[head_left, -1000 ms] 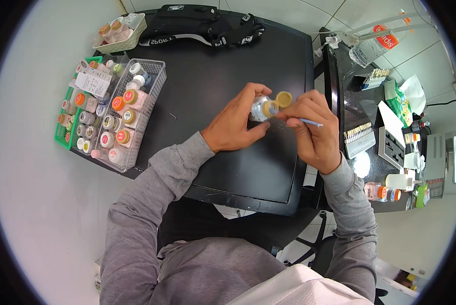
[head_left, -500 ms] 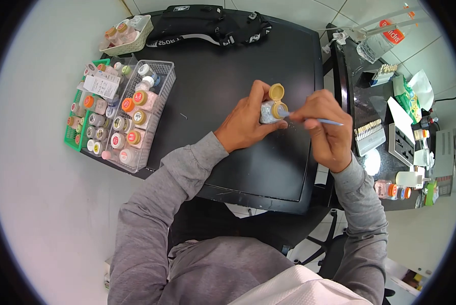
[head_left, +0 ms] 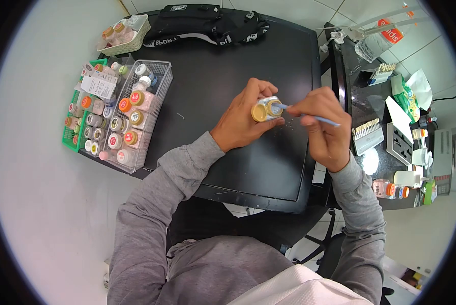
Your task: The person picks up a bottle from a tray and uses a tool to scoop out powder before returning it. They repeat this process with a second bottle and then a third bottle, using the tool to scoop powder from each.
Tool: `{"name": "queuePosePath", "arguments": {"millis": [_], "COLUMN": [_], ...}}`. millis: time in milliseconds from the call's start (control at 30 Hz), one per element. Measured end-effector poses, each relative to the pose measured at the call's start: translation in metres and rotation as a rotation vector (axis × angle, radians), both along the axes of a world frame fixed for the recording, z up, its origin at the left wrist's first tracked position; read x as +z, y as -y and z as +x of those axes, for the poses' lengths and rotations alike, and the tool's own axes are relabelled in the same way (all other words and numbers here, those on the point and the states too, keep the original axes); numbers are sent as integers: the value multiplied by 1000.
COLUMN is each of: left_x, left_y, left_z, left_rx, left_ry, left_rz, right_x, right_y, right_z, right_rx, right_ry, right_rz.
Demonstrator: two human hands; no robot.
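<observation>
Left hand (head_left: pixel 241 117) clasps a clear gold-capped bottle (head_left: pixel 266 108), right hand (head_left: pixel 330 136) pinches a thin blue stick (head_left: pixel 327 121); over-tilting could spill contents below fingertips.

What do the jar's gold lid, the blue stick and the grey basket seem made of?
Gold lid: probably plastic, smooth with low sheen, without metallic glints. Blue stick: likely plastic, evenly coloured, perhaps painted wood. Grey basket: seemingly moulded plastic, dull-finished, with mesh walls.

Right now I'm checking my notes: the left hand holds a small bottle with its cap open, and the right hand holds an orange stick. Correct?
Not quite: the head view shows the right hand holding a light blue stick, not an orange one. The left hand holds the small bottle, cap open.
</observation>
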State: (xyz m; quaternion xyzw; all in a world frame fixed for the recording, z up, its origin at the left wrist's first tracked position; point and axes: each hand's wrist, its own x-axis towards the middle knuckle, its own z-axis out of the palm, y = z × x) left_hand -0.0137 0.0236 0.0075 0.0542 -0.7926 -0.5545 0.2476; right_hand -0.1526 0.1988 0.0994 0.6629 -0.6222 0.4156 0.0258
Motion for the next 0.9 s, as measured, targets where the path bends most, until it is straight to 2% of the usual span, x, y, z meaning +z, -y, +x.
{"name": "queuePosePath", "arguments": {"millis": [67, 133, 167, 267, 333, 367, 633, 733, 900], "left_x": [2, 2, 2, 2, -2, -4, -2, 0, 5], "left_y": [-1, -2, -1, 0, 4, 4, 1, 6, 3], "left_z": [-1, 0, 1, 2, -1, -1, -2, -1, 5], "left_rx": [-14, -16, -17, -11, 13, 15, 29, -12, -43], "left_ry": [42, 86, 38, -79, -124, -139, -148, 53, -63], "left_rz": [54, 56, 29, -80, -203, -194, -147, 54, -71], "right_x": [-1, 1, 2, -3, -2, -1, 2, 2, 0], "right_y": [0, -2, -2, -1, -6, -7, -2, -2, -1], "right_z": [-1, -1, -1, -1, -2, -3, -2, -1, -5], "right_rx": [30, 52, 63, -26, 2, 20, -7, 27, 3], "right_ry": [-39, 16, 43, 40, 137, 185, 78, 62, 96], "right_rz": [43, -38, -78, 28, 3, -10, -4, 6, -41]}}
